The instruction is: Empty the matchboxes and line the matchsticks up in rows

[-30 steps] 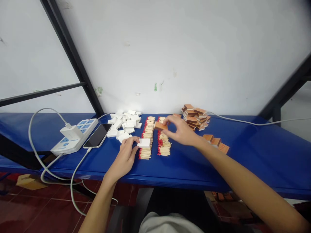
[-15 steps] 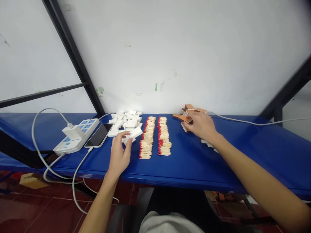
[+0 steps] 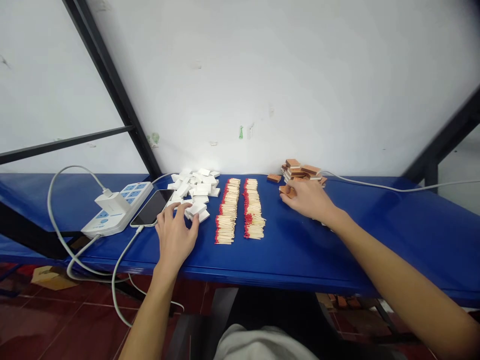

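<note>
My left hand (image 3: 175, 230) is open, fingers apart, at the near edge of a heap of small white boxes (image 3: 201, 189). On the right, my right hand (image 3: 309, 200) is closed on a brown matchbox (image 3: 287, 190), in front of a stack of brown boxes (image 3: 310, 170). One separate brown box (image 3: 274, 178) lies to the left of that stack. Between my hands are two long rows of red-tipped matches, a left row (image 3: 228, 210) and a right row (image 3: 254, 207). Some white pieces are partly hidden under my right wrist.
A phone (image 3: 152, 209) lies beside a white power strip (image 3: 123, 207) with a plugged-in charger (image 3: 112, 202). White cables loop over the front edge of the blue table (image 3: 292, 260). Another cable (image 3: 397, 190) runs along the back right by the wall.
My left hand has moved left and released the white box it was touching. My right hand has shifted slightly toward me, drawing a brown box off the stack.
</note>
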A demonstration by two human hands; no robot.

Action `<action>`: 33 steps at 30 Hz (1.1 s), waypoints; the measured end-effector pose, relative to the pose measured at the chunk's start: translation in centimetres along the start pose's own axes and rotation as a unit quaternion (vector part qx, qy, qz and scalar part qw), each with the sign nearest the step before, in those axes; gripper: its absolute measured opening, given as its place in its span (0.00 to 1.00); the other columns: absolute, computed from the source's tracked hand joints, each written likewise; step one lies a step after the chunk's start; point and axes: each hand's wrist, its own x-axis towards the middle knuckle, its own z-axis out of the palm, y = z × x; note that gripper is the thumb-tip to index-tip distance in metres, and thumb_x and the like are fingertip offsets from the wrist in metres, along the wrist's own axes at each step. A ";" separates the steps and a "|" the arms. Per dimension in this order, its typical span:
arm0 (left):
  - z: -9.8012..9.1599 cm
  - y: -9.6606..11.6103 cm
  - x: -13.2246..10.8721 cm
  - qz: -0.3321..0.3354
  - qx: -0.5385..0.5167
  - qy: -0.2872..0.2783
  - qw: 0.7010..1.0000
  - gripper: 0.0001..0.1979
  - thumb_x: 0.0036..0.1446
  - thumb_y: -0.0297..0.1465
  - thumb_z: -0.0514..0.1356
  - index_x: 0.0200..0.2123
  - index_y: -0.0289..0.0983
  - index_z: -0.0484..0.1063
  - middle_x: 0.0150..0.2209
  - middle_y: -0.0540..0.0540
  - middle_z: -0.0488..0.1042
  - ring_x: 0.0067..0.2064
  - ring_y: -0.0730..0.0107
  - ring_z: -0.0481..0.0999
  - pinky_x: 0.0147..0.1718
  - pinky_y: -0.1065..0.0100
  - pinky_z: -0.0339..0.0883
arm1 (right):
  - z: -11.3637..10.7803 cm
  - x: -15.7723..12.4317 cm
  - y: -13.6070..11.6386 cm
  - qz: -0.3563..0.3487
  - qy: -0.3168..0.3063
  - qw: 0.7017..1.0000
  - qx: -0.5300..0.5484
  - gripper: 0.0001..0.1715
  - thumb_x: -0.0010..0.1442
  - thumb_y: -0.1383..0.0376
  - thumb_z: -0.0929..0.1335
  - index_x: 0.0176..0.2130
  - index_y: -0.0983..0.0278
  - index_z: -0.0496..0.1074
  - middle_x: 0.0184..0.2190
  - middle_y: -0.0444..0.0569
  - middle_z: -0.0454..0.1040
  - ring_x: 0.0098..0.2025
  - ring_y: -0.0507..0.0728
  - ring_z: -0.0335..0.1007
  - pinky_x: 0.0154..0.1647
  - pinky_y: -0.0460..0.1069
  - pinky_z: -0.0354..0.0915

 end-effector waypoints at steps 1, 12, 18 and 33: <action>0.0 0.1 -0.1 0.010 -0.007 0.011 1.000 0.16 0.63 0.38 0.56 0.52 0.40 0.72 0.57 0.35 0.67 0.57 0.39 0.63 0.53 0.42 0.60 | -0.1 -0.1 -0.4 -0.025 -0.016 0.999 0.031 0.11 0.62 0.58 0.65 0.32 0.62 0.71 0.29 0.50 0.76 0.33 0.58 0.71 0.34 0.50 0.56; -0.3 1.0 -0.4 0.155 -0.148 -0.190 0.958 0.13 0.68 0.38 0.52 0.47 0.42 0.72 0.40 0.44 0.75 0.45 0.58 0.73 0.46 0.58 0.69 | 1.3 -1.4 -2.7 -0.196 -0.173 0.954 0.149 0.04 0.56 0.69 0.65 0.30 0.61 0.67 0.23 0.42 0.69 0.25 0.52 0.61 0.28 0.48 0.51; -0.3 0.9 -0.5 0.133 -0.155 -0.185 0.961 0.14 0.68 0.39 0.52 0.50 0.41 0.71 0.42 0.45 0.74 0.46 0.59 0.73 0.46 0.59 0.69 | 1.5 -1.5 -3.0 -0.198 -0.176 0.953 0.151 0.04 0.55 0.68 0.65 0.34 0.60 0.67 0.23 0.40 0.68 0.25 0.52 0.61 0.28 0.48 0.51; -0.5 1.0 -0.5 0.097 -0.179 -0.239 0.949 0.20 0.70 0.41 0.49 0.60 0.42 0.63 0.41 0.47 0.73 0.44 0.62 0.73 0.48 0.60 0.66 | 2.8 -1.3 -3.2 -0.209 -0.153 0.948 0.185 0.03 0.59 0.68 0.65 0.33 0.61 0.66 0.21 0.39 0.65 0.23 0.50 0.59 0.28 0.46 0.49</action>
